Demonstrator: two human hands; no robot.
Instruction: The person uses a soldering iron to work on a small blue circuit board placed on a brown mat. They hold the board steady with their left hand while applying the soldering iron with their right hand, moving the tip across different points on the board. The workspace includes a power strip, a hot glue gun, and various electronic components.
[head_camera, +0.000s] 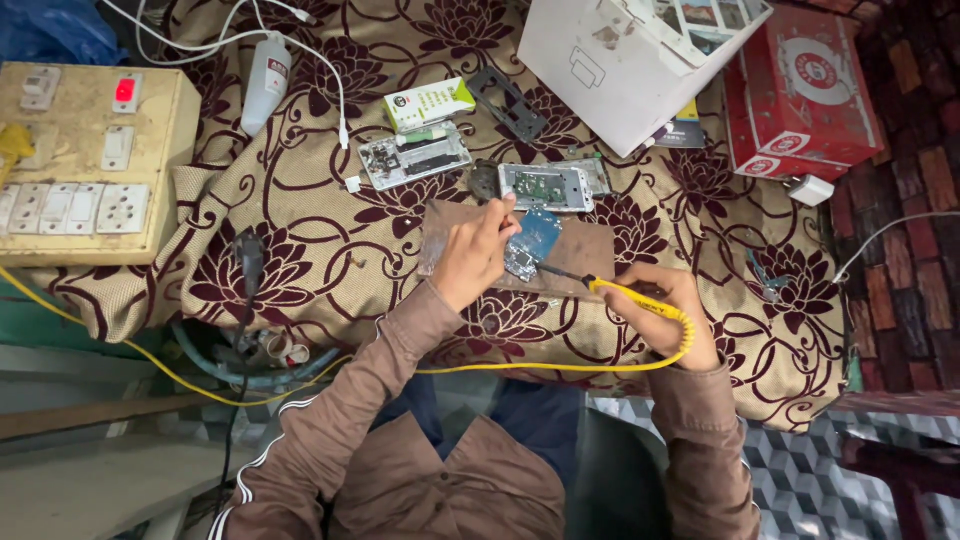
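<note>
The left hand (473, 255) presses the small blue circuit board (533, 240) flat on the brown mat (590, 250), fingers closed on its edge to steady it; the right hand (665, 310) grips a yellow soldering iron (625, 295) (tip toward the board); an opened phone (547, 187) lies just beyond.

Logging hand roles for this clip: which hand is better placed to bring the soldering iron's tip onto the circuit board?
Right. The right hand grips the yellow soldering iron, whose tip already points at the circuit board. The left hand rests on the board, seemingly steadying it.
</note>
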